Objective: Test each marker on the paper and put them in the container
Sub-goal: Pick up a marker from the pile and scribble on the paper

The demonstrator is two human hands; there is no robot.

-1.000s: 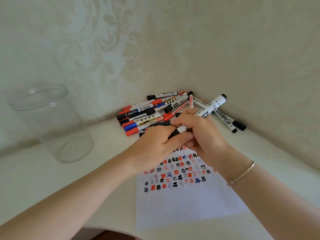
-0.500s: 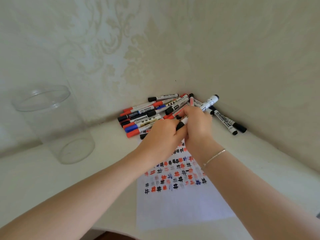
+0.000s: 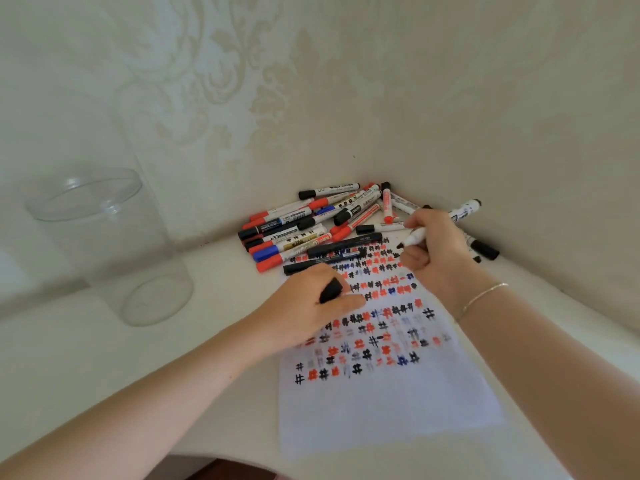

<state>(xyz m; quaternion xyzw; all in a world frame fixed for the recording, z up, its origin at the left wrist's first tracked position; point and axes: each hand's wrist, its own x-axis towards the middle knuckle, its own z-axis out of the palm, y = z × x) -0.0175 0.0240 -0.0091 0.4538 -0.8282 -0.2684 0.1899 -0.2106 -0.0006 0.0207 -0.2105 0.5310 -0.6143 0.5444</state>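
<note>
Setting: pale desk (image 3: 86,358) tucked into a corner of cream damask-patterned walls (image 3: 242,81).
Marker in use: a white-barrelled marker (image 3: 464,210) with a black tip, uncapped, slants over the far end of the paper, tip down and toward the left, tail rising toward the right wall.
Right hand: the right hand (image 3: 436,251) curls round the marker's lower barrel; the bare tip (image 3: 401,244) pokes out just past the thumb and forefinger, close above the top rows of marks. Whether it touches the sheet cannot be told.
Left hand: the left hand (image 3: 311,303) rests on the left edge of the paper, fingers curled round a black cap (image 3: 330,290) whose end sticks out between thumb and forefinger.
Paper: a white sheet (image 3: 381,410) lies along the desk's near middle, its far half covered with rows of black, red and blue hash marks, its near half bare.
Marker pile: a heap of capped red, black and blue markers (image 3: 311,223) fills the desk's far corner, some overlapping the paper's far edge; a few more lie behind the right hand by the right wall.
Container: a clear round container (image 3: 104,244) stands upright at the desk's left side, well apart from the paper, with no markers inside.
Wrist: a thin bracelet (image 3: 481,297) circles the right wrist.
</note>
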